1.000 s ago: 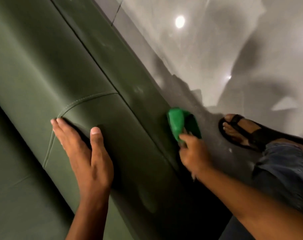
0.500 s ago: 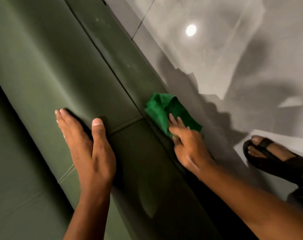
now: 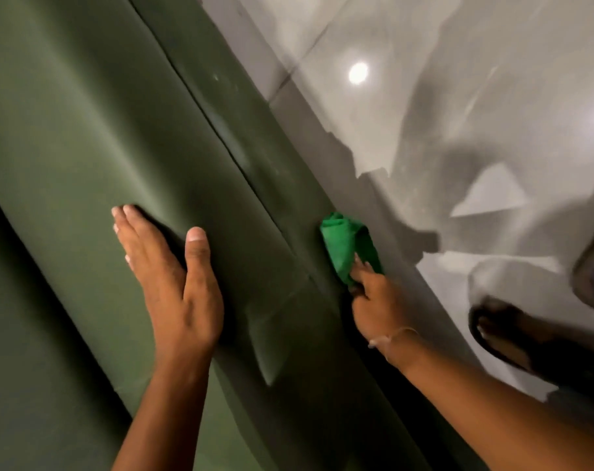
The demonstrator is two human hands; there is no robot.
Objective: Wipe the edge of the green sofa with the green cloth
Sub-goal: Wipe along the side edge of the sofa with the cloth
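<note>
The dark green sofa (image 3: 85, 130) fills the left half of the view, its outer edge panel (image 3: 254, 137) running diagonally down to the floor. A bright green cloth (image 3: 341, 241) is bunched against the lower part of that panel. My right hand (image 3: 378, 300) grips the cloth from below and presses it to the sofa's edge. My left hand (image 3: 168, 277) lies flat, fingers together, on the rounded top of the sofa, holding nothing.
A glossy grey tiled floor (image 3: 458, 96) with light reflections lies to the right of the sofa. My foot in a dark sandal (image 3: 513, 338) stands on the floor at the lower right, close to the sofa's base.
The cloth, spread out half a second ago, is bunched again under my right hand and sits lower on the panel. The sofa's cross seam has slid down the view. My left hand stays flat.
</note>
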